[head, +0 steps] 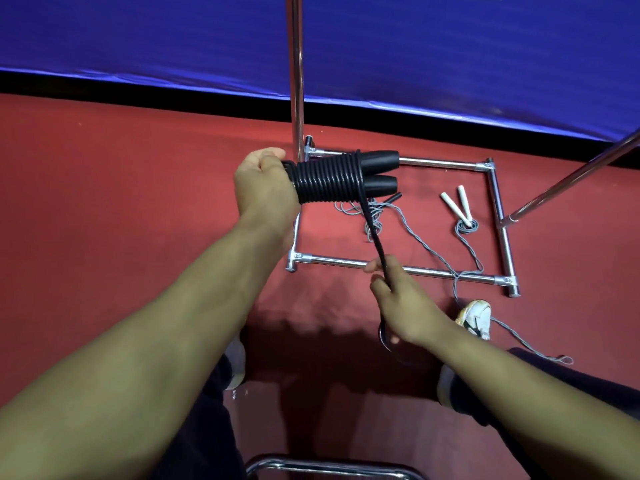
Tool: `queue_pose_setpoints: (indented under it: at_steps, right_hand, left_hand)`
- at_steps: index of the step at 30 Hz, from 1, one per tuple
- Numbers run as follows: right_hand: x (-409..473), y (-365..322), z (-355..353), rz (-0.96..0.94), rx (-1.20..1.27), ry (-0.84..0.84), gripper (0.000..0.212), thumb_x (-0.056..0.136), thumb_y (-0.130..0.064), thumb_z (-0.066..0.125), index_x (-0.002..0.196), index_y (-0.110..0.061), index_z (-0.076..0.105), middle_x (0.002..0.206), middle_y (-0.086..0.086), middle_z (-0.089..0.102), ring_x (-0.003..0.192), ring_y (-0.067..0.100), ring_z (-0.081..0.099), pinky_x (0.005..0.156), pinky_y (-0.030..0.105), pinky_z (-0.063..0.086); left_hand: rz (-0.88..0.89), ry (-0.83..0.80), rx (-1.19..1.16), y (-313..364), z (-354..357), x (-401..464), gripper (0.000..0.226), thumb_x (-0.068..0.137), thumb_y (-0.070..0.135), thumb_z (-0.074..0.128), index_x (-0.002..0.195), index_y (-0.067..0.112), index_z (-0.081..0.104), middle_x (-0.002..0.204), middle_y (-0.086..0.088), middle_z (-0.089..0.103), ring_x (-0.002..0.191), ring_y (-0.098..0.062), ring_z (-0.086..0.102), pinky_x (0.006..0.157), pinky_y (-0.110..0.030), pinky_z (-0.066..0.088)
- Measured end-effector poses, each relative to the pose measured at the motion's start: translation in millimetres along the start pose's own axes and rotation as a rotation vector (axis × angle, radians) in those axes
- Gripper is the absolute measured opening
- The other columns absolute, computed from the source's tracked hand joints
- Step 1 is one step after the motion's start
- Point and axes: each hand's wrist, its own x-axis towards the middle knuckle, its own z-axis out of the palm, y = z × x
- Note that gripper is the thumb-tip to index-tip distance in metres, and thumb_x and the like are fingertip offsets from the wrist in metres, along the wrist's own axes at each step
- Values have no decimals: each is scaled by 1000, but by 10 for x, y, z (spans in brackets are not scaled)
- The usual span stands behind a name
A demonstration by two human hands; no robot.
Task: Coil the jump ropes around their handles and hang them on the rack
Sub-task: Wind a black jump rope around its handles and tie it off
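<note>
My left hand [263, 183] grips the near end of two black jump-rope handles [375, 169] held side by side, with black rope [325, 181] coiled tightly around them in many turns. A free length of the black rope runs down from the coil to my right hand [398, 299], which pinches it taut. On the red floor inside the rack's base lie a grey rope with white handles [457, 202] and another grey rope [375, 216] with a dark handle. The chrome rack's upright pole [297, 81] rises just behind the handles.
The rack's rectangular chrome base [433, 271] lies on the red floor [104, 202], with a slanted chrome bar [571, 178] at right. A blue padded wall [138, 36] stands behind. My shoes [476, 317] and a chrome chair edge [329, 467] are near.
</note>
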Motion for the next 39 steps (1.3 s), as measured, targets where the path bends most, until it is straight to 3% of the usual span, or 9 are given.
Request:
queue_pose_setpoints:
  at_steps: [5,7,11,18,22,26,31,35,39]
  right_hand:
    - [-39,18,84,-194,240,136,21,100,-19,37,100,-21,58,69,-7,55,65,15,51,69,33,46]
    - [-57,-1,142,-184,424,93,21,102,-21,35,102,-16,55,61,0,52,58,26,51,62,43,48]
    - [-103,11,180,-155,250,92,24,94,-40,39,88,-25,56,57,-10,42,53,13,39,54,30,37]
    - [-119,46,125,-239,201,-2,41,99,-46,27,102,-29,65,110,-9,60,119,8,50,100,12,30]
    - [-2,115,68,-335,-36,1,24,100,-25,47,109,-31,68,93,0,56,91,8,53,84,14,39]
    - [150,201,-100,-308,-215,167,19,90,-8,65,102,-16,76,73,-8,55,67,9,52,69,23,41]
    - [219,127,-268,-230,-33,310,49,82,12,55,92,-31,75,76,-16,69,71,-1,62,77,13,47]
    - [242,-58,-383,-329,191,462,53,80,18,54,78,-33,71,90,-1,65,86,12,63,82,26,51]
    - [104,-169,-353,-541,-13,527,43,74,18,51,72,-19,72,94,-3,57,90,13,58,82,16,43]
  left_hand:
    - [-77,50,-26,51,-59,14,26,100,12,36,86,23,55,72,0,53,49,-12,43,45,-21,33]
    - [-107,77,-34,52,-87,29,25,100,12,35,87,22,54,73,-1,53,48,-12,43,44,-21,33]
    - [-147,92,-39,47,-114,47,25,99,12,35,88,22,55,75,0,54,49,-11,44,41,-19,33]
    - [-161,145,-50,111,-199,133,22,100,11,34,96,19,55,74,-1,52,43,-12,41,37,-16,30]
    - [-234,57,-27,142,-221,124,24,98,9,35,91,18,56,64,-1,48,33,-9,34,36,-14,24]
    - [-280,-319,183,157,-235,38,30,96,4,35,75,15,53,45,3,39,31,-8,27,36,-13,19]
    - [-157,-711,568,34,-243,-100,34,97,3,32,74,13,55,51,-4,36,29,-9,26,34,-11,18]
    - [118,-719,910,-83,-232,-99,30,98,4,35,82,1,60,57,-8,45,31,-7,36,33,-17,27]
    - [337,-484,1061,-106,-135,-124,26,95,5,40,93,-4,64,86,-23,66,76,-34,62,71,-41,53]
